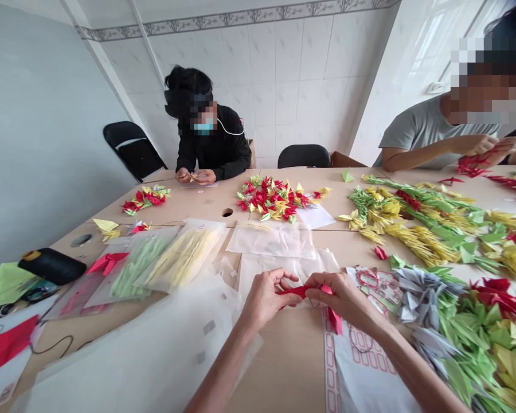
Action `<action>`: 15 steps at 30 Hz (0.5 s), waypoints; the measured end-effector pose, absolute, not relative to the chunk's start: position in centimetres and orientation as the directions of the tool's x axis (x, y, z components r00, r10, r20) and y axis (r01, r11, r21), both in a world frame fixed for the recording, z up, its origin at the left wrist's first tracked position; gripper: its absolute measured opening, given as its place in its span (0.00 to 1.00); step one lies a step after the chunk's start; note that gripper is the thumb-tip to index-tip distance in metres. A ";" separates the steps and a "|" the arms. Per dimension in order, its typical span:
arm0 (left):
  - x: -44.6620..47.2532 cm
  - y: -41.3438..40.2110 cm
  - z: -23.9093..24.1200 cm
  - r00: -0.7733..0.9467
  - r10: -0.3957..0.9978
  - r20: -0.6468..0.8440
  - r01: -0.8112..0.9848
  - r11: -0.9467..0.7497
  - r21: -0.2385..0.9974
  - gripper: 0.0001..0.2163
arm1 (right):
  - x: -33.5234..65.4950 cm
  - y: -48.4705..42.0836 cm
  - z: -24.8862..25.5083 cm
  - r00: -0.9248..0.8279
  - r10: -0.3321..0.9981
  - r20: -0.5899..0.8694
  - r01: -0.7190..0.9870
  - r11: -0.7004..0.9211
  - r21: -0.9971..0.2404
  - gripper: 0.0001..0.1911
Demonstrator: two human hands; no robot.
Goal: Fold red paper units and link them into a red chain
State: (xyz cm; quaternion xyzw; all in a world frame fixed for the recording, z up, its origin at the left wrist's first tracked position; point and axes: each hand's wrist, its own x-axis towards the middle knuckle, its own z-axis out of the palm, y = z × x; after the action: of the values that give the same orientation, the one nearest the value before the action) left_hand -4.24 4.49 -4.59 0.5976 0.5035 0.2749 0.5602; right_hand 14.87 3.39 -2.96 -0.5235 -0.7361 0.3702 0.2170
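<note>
Head view, one moment. Long wooden table (292,355) spans the whole frame, with two other people seated at it: a person in a black top (215,149) at the far side, hands on a small paper item, and a person in a grey shirt (425,135) at the far right, hands on red pieces.

Large heap of folded paper pieces (468,327), green, yellow, red and grey, covers the right side of the table. Clear plastic bags (167,261) lie left of centre, two of them holding green and yellow pieces. White sheet printed with red labels (361,355) lies under the right forearm. Smaller mixed pile (273,199) sits at the centre far side, near a round hole in the tabletop. Black oblong object (51,265) rests near the left edge.

Left hand (264,298) and right hand (344,298) meet just above the table near its front edge, over a flat plastic bag. Both have fingers curled in, thumb and fingertips pinched on a red folded paper piece (296,291) held between them; a red end hangs below the right hand
</note>
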 end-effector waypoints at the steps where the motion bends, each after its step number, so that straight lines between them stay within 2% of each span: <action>1: -4.5 4.6 -4.6 0.352 0.902 -0.251 0.305 0.143 0.941 0.19 | 14.8 3.4 -3.1 -0.340 0.937 -0.076 0.615 0.160 -0.772 0.12; 4: -5.3 4.8 -4.4 0.412 0.865 -0.286 0.310 0.162 0.937 0.23 | 15.0 3.7 -3.4 -0.304 0.950 -0.070 0.621 0.142 -0.771 0.12; 9: -5.8 4.9 -4.2 0.455 0.804 -0.384 0.217 0.319 0.923 0.15 | 15.5 3.8 -3.4 -0.304 0.949 -0.086 0.619 0.128 -0.775 0.12; 15: -4.9 4.4 -4.1 0.398 0.838 -0.373 0.228 0.304 0.925 0.10 | 15.2 3.6 -3.2 -0.272 0.958 -0.091 0.666 0.119 -0.736 0.12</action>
State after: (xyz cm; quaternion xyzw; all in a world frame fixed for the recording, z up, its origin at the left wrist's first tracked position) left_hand -4.93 4.44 -4.05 0.5396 0.4940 0.2386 0.6386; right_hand 15.18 3.56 -3.22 -0.5655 -0.7180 0.3472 0.2100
